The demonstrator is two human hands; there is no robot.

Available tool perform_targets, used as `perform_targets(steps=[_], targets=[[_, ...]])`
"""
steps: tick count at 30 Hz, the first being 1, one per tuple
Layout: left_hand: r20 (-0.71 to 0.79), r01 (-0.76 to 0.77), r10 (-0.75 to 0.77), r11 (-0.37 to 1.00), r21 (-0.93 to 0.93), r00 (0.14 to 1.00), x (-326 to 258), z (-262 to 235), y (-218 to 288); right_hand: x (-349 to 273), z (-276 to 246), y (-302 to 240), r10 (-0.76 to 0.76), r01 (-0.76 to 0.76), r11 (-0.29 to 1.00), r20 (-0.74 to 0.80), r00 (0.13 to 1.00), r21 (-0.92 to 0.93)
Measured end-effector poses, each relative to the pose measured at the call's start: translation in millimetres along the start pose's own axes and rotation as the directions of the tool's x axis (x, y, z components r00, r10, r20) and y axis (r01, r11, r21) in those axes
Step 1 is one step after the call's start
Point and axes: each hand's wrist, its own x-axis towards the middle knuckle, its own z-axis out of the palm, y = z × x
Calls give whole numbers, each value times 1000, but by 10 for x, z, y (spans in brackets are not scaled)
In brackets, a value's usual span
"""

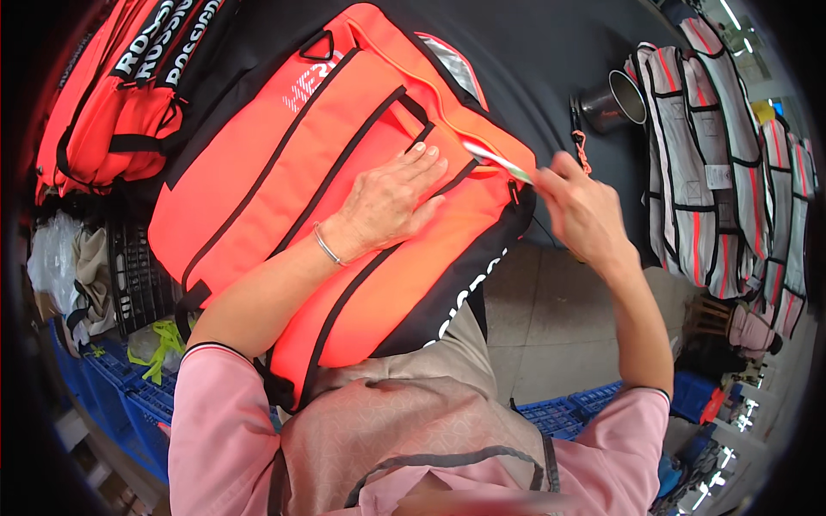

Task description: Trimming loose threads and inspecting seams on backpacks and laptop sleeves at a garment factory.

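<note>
A large neon-orange and black bag (245, 185) lies across the black table in front of me, and its near end rests against my lap. My left hand (394, 199) lies on the bag's orange fabric, fingers stretched out and holding nothing. At the bag's right end, my right hand (589, 211) has its fingers closed round a slim white and pale green stick (503, 162). The stick's far end reaches into the opening by the orange edge flap (465, 112); its tip is hidden there, so I cannot tell its exact kind.
A dark metal cup (613, 101) lies on its side at the back right, beside a small tool with an orange cord (580, 142). Grey bag pieces with black trim (701, 163) hang at the right. Orange-red bags (120, 112) are stacked far left, above blue plastic pallets (129, 387).
</note>
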Motion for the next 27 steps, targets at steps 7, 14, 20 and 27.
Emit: perform_targets(steps=[7, 14, 20, 27], targets=[[49, 25, -20, 994, -105, 999, -184, -62, 35, -134, 23, -23, -37, 36, 994, 6, 999, 100], [24, -15, 18, 994, -104, 1000, -145, -60, 143, 183, 249, -139, 22, -20, 999, -48, 999, 45], [266, 238, -213, 969, -64, 940, 203, -360, 131, 415, 506, -130, 2, 17, 992, -155, 988, 122], [90, 33, -66, 947, 320, 994, 53, -604, -702, 272, 417, -189, 22, -1, 988, -135, 991, 154]])
